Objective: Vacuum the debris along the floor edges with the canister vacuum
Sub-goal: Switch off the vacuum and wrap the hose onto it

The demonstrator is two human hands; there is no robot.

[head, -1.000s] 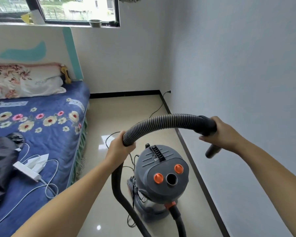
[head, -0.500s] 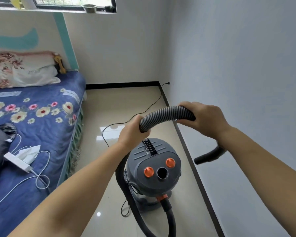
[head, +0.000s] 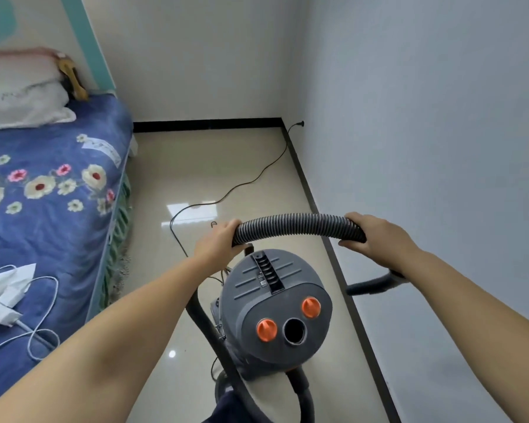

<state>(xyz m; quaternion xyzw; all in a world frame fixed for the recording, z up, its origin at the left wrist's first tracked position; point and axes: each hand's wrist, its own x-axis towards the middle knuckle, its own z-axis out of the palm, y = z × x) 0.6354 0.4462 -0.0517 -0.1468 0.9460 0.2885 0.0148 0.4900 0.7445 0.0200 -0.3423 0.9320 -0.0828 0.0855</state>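
- Two bare hands hold a ribbed grey corrugated vacuum hose (head: 297, 225) in an arch above a grey plastic canister vacuum (head: 275, 312) standing on a glossy beige tiled floor (head: 226, 166).
- On the left hand (head: 217, 245), the fingers wrap around the hose where it bends downward; from there a smooth black section runs down past the canister's left side.
- On the right hand (head: 376, 236), the fingers curl over the other end of the ribbed span; a dark curved handle tube (head: 370, 283) shows below the right forearm, near the wall.
- Atop the canister are two orange round knobs (head: 311, 307) flanking a dark open port, with a black slotted carry handle behind them.
- Set between the blue floral-print bed (head: 52, 190) on the left and the plain pale grey wall (head: 425, 132) on the right, the canister stands just beside the black baseboard strip (head: 324, 227) that lines the floor edge.
- A thin black power cord (head: 257, 178) trails across the tiles from behind the left hand to a plug low on the right wall, near the far corner.
- On the bed lie a white pillow (head: 22, 108), a white power strip with cable (head: 0, 312) and crumpled white paper.
- Pale specks of debris (head: 124, 267) sit on the floor along the bed's green ruffled skirt.
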